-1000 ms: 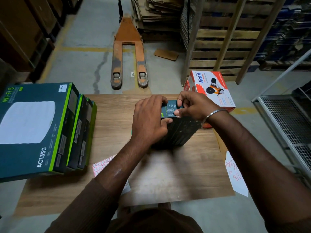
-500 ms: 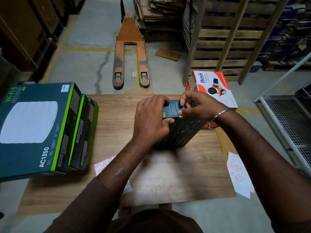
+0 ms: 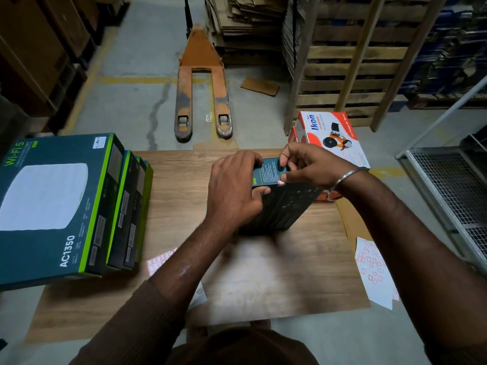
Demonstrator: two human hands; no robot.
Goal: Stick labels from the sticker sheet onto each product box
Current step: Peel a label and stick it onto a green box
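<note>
The label (image 3: 281, 183), a small pale tag with red print, sat at the near edge of the top face of the box (image 3: 279, 206), which stood upright on end near the middle of the counter (image 3: 184, 180). The right hand (image 3: 311, 167) pinched or pressed the label with thumb and forefinger; the view was too small to tell whether the label was yet fully stuck. The left hand (image 3: 234, 191) gripped the box's upper left edge, fingers curled over the top and thumb on the near face, steadying it. The label would likely handle as thin, limp and tacky, best taken by one corner and smoothed flat. The box appeared stiff card, fairly light and liable to tip while on end, so a hold high on its sides suited it. A sticker sheet (image 3: 160, 260) lay partly under the left forearm; a second sheet (image 3: 374, 272) overhung the counter's right edge. Three more boxes, the stack (image 3: 66, 206), stood at the left, and an orange box (image 3: 332, 135) lay behind the right hand.
</note>
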